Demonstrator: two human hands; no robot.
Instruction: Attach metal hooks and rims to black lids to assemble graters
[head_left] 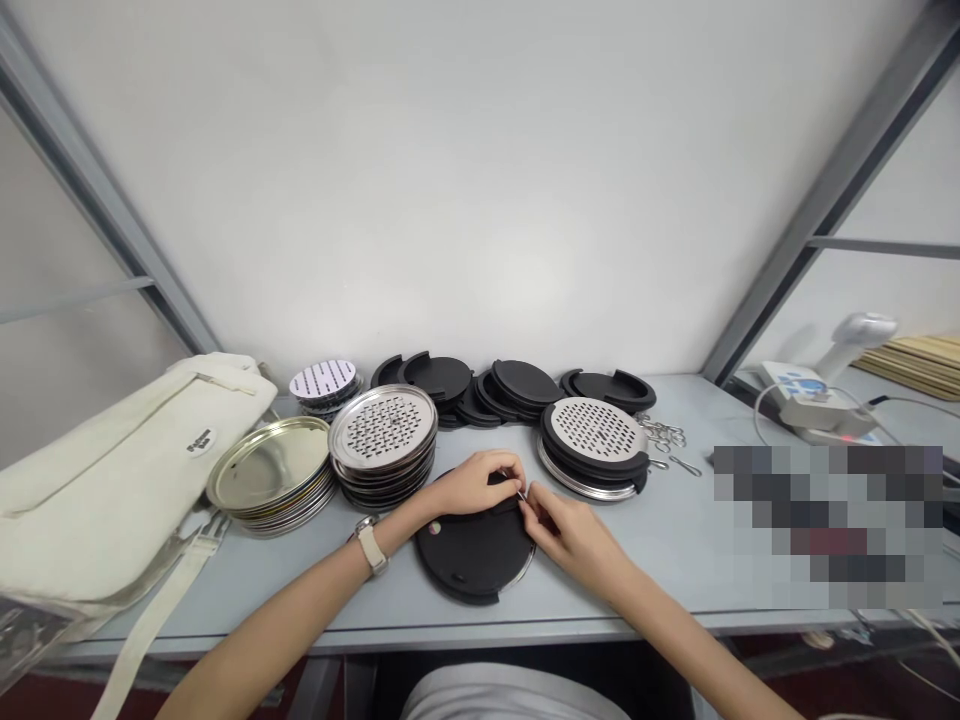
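Note:
A black round cover [472,552] lies flat on the grey table [697,560] in front of me, with a metal rim showing under its right edge. My left hand [474,482], a watch on its wrist, rests on the cover's far edge with fingers curled. My right hand [564,527] meets it there, fingers pinched on a small metal clip [520,493] at the cover's rim. Both hands touch at that spot.
Behind stand a stack of perforated metal discs [383,432], a stack of plain metal plates [271,470], black covers [517,385], an assembled stack [596,445], loose metal clips [664,438] and a cream bag [112,470]. A white device [814,395] sits right.

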